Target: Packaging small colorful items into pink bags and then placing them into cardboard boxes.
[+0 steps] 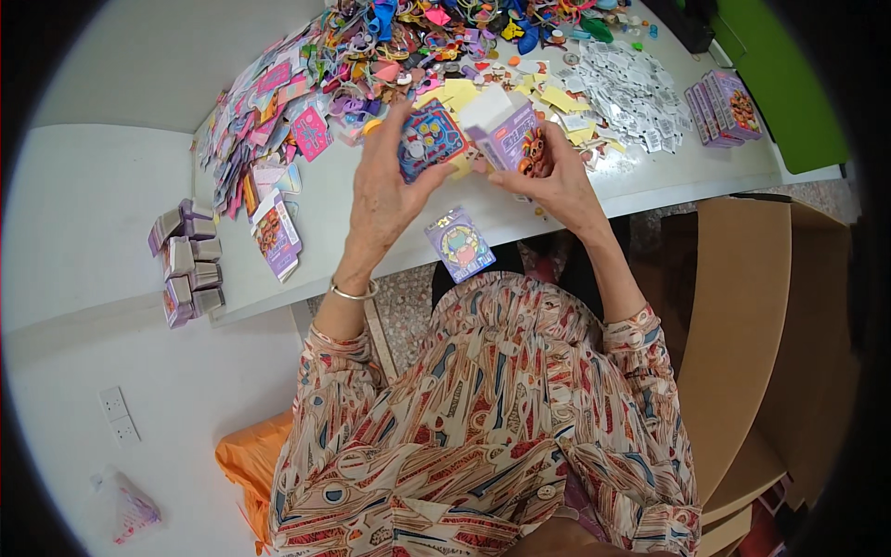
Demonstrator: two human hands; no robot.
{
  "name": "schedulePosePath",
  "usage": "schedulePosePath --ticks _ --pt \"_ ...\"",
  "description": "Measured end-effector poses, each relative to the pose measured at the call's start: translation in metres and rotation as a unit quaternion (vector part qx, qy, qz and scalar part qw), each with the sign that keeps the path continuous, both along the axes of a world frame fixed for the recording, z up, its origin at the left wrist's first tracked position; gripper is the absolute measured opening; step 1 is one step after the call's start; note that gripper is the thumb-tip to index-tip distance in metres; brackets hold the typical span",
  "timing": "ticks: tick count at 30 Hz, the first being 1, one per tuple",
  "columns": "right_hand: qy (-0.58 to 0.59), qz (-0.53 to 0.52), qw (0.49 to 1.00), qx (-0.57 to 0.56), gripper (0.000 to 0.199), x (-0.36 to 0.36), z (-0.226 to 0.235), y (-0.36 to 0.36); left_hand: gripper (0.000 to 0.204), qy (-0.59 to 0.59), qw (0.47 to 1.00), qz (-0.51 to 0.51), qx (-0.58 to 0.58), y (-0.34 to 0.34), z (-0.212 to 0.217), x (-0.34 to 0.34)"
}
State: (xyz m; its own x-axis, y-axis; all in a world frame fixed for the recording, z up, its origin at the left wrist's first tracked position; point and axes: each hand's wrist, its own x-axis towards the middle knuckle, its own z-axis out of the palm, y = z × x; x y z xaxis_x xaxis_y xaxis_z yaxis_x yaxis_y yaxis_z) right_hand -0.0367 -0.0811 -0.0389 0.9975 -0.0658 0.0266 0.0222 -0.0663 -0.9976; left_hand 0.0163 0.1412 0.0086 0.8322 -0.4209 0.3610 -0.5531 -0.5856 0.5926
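1. The purple box [513, 148] is above the middle of the table [329, 200], tilted, with a picture on its front and a pale flap [492, 109] standing open at its far end.
2. The right hand [564, 190] pinches this box, thumb at the near side and fingers along the right side, hiding part of the printed front.
3. Just left of it, the left hand [380, 181] grips a blue card [430, 141] with a red border, fingers curved along its left side and thumb at its near edge.
4. Nearer the person, a flat lilac packet [459, 243] with a cartoon figure lies at the table's near edge.
5. Beyond the hands, yellow slips [561, 99] crowd the surface; farther off lies a heap of mixed coloured trinkets [445, 32].
6. Far right, silvery-white sachets [631, 88] spread out, with a group of purple boxes [733, 107] beyond them to the right.
7. To the left, pink and pale cards [264, 125] form a thick pile; an upended-looking purple carton [276, 239] lies nearer, and stacked boxes [193, 265] fill the left end.
8. A cardboard box [738, 316] stands near right, an orange bag [255, 464] near left.
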Motion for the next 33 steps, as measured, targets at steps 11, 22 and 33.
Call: schedulePosePath --ticks 11,22,33 --pt "-0.127 0.010 0.961 -0.246 0.079 -0.011 0.001 -0.013 0.070 -0.199 0.914 -0.199 0.293 -0.014 0.047 0.015" --pt "-0.118 0.037 0.977 -0.174 0.079 -0.022 -0.010 -0.006 0.080 0.129 0.956 -0.262 0.011 -0.012 0.016 0.006" --pt "-0.076 -0.005 0.977 -0.199 0.084 -0.024 -0.006 -0.008 0.026 0.010 0.994 0.109 -0.007 0.042 -0.036 0.069"
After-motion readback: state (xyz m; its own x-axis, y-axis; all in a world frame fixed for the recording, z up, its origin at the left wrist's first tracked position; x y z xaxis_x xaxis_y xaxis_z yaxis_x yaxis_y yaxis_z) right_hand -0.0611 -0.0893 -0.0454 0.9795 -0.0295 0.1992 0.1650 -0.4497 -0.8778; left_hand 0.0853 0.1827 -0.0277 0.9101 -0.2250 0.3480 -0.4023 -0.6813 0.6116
